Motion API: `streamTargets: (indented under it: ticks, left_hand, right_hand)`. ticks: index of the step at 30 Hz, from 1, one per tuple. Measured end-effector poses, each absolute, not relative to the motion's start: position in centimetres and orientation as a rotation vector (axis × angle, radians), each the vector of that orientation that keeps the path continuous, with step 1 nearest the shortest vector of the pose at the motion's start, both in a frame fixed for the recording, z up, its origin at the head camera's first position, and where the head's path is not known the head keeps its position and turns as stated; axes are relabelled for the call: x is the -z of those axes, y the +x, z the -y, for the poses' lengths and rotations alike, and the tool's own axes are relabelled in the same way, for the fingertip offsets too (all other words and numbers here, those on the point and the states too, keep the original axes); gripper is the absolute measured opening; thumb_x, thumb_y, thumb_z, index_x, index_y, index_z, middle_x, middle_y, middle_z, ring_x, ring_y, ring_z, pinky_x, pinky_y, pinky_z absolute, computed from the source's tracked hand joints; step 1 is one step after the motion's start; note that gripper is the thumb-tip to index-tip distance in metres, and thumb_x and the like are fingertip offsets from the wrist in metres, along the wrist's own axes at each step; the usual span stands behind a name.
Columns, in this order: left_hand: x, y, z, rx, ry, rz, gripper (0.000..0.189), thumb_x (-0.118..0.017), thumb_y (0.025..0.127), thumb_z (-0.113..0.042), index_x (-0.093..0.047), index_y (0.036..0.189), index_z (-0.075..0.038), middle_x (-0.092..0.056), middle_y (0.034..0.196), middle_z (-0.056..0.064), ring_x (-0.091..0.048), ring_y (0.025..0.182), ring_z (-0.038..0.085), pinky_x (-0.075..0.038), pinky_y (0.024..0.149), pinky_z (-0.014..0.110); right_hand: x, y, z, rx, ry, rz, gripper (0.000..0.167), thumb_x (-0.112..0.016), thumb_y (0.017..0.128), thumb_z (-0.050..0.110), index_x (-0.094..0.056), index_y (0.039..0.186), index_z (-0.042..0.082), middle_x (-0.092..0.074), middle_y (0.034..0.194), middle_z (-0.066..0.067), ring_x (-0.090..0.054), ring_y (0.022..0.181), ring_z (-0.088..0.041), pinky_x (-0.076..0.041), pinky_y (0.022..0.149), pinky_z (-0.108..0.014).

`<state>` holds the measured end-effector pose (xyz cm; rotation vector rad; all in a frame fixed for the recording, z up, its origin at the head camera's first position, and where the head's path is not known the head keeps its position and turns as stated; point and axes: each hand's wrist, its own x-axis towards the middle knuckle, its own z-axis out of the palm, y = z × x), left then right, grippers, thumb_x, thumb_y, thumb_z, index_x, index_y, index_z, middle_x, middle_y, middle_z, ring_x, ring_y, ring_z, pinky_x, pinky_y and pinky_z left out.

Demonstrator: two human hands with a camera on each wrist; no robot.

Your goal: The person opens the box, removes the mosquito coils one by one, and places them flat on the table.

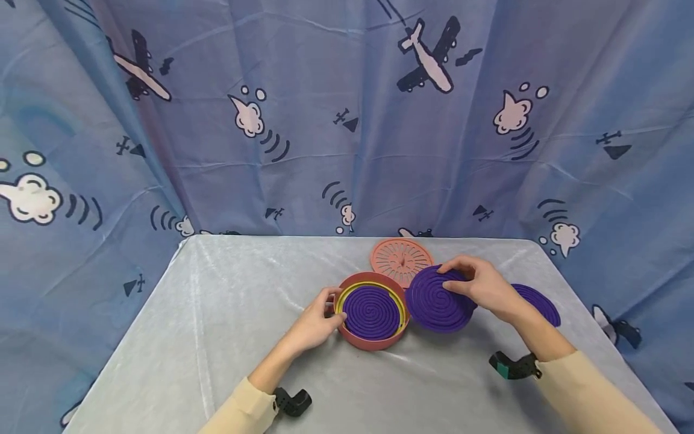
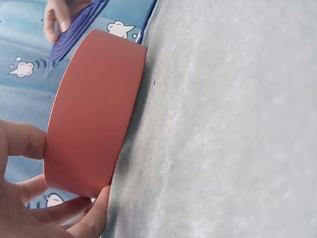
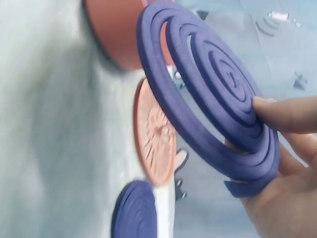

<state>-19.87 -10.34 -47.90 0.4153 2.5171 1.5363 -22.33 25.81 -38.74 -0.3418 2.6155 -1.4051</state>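
A purple mosquito coil [image 1: 434, 307], likely light, brittle and best pinched across several turns, is gripped by the fingers of the right hand [image 1: 482, 284], at three o'clock from a terracotta box [image 1: 371, 345] gripped at nine by the left hand [image 1: 316, 325].

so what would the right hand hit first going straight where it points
Past the purple coil it holds, the right hand would likely meet the pink slotted disc, or pass above it; depth is unclear.

The right hand [image 3: 288, 191] pinches a purple spiral [image 3: 210, 101] (outer turns parted) near a slotted orange disc [image 3: 157, 132].
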Motion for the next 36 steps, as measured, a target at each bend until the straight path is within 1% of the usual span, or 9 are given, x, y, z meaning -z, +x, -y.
streamTargets:
  ticks: [5, 9, 13, 16, 20, 24, 26, 32, 36]
  left_hand:
    - [48.0, -19.9, 10.1, -1.541, 0.404, -2.511, 0.052, -0.063, 0.098, -0.02, -0.046, 0.146, -0.01, -0.053, 0.139, 0.017, -0.058, 0.122, 0.033, -0.047, 0.096, 0.051]
    - [47.9, -19.8, 10.1, -1.538, 0.384, -2.507, 0.052, -0.063, 0.099, -0.021, -0.046, 0.146, -0.011, -0.053, 0.139, 0.015, -0.057, 0.122, 0.031, -0.047, 0.096, 0.05]
    - [47.9, -19.8, 10.1, -1.538, 0.374, -2.505, 0.051, -0.064, 0.099, -0.021, -0.046, 0.146, -0.012, -0.053, 0.14, 0.014, -0.057, 0.122, 0.031, -0.047, 0.097, 0.05]
    - [47.9, -19.9, 10.1, -1.537, 0.381, -2.509, 0.051, -0.064, 0.099, -0.02, -0.046, 0.146, -0.011, -0.053, 0.14, 0.016, -0.057, 0.122, 0.032, -0.046, 0.097, 0.052]
    - [47.8, -19.9, 10.0, -1.522, 0.387, -2.522, 0.051, -0.064, 0.099, -0.02, -0.047, 0.146, -0.011, -0.054, 0.139, 0.016, -0.057, 0.121, 0.032, -0.046, 0.097, 0.052]
    - [47.7, -19.8, 9.9, -1.514, 0.396, -2.529, 0.052, -0.064, 0.099, -0.021, -0.046, 0.146, -0.01, -0.054, 0.139, 0.017, -0.058, 0.121, 0.032, -0.047, 0.097, 0.052]
    - [47.7, -19.8, 9.9, -1.518, 0.398, -2.522, 0.052, -0.064, 0.099, -0.021, -0.046, 0.146, -0.01, -0.053, 0.139, 0.017, -0.057, 0.122, 0.033, -0.047, 0.098, 0.053]
    - [47.6, -19.8, 9.9, -1.545, 0.394, -2.505, 0.052, -0.064, 0.098, -0.02, -0.047, 0.146, -0.009, -0.053, 0.14, 0.019, -0.056, 0.124, 0.037, -0.045, 0.101, 0.055]
    - [47.6, -19.8, 9.9, -1.548, 0.393, -2.501, 0.052, -0.064, 0.098, -0.02, -0.046, 0.146, -0.009, -0.052, 0.14, 0.019, -0.056, 0.124, 0.037, -0.045, 0.1, 0.055]
  right_hand:
    - [40.1, -21.5, -28.8, 1.368, -0.291, -2.65, 0.03, -0.07, 0.097, 0.014, -0.064, 0.124, 0.002, -0.057, 0.136, -0.02, -0.054, 0.123, -0.035, -0.05, 0.088, -0.029]
    - [41.4, -21.0, -30.7, 1.364, -0.21, -2.648, 0.034, -0.071, 0.096, 0.016, -0.063, 0.125, 0.0, -0.055, 0.137, -0.022, -0.047, 0.131, -0.041, -0.048, 0.095, -0.038]
    - [42.7, -20.5, -32.5, 1.361, -0.138, -2.633, 0.037, -0.072, 0.095, 0.017, -0.063, 0.126, -0.001, -0.055, 0.139, -0.023, -0.047, 0.131, -0.039, -0.047, 0.092, -0.031]
    - [43.6, -20.3, -33.6, 1.313, -0.095, -2.643, 0.038, -0.073, 0.094, 0.019, -0.064, 0.126, -0.001, -0.055, 0.138, -0.024, -0.05, 0.127, -0.039, -0.049, 0.091, -0.034]
    - [44.7, -20.2, -34.7, 1.218, -0.088, -2.678, 0.036, -0.073, 0.093, 0.017, -0.066, 0.124, 0.0, -0.057, 0.134, -0.024, -0.053, 0.122, -0.04, -0.049, 0.092, -0.044]
    - [45.4, -20.2, -35.3, 1.115, -0.128, -2.723, 0.033, -0.073, 0.093, 0.015, -0.068, 0.121, 0.0, -0.062, 0.125, -0.021, -0.059, 0.109, -0.032, -0.051, 0.083, -0.035]
    - [45.5, -20.2, -35.4, 1.077, -0.143, -2.745, 0.033, -0.073, 0.093, 0.016, -0.068, 0.122, 0.001, -0.063, 0.123, -0.02, -0.06, 0.107, -0.031, -0.051, 0.081, -0.034]
    - [45.0, -20.1, -35.4, 0.964, -0.244, -2.864, 0.028, -0.072, 0.093, 0.011, -0.069, 0.118, -0.002, -0.067, 0.117, -0.02, -0.064, 0.106, -0.037, -0.054, 0.084, -0.047]
    - [45.0, -20.1, -35.3, 0.88, -0.287, -2.95, 0.024, -0.073, 0.091, 0.008, -0.071, 0.113, -0.003, -0.071, 0.106, -0.015, -0.066, 0.095, -0.031, -0.055, 0.078, -0.042]
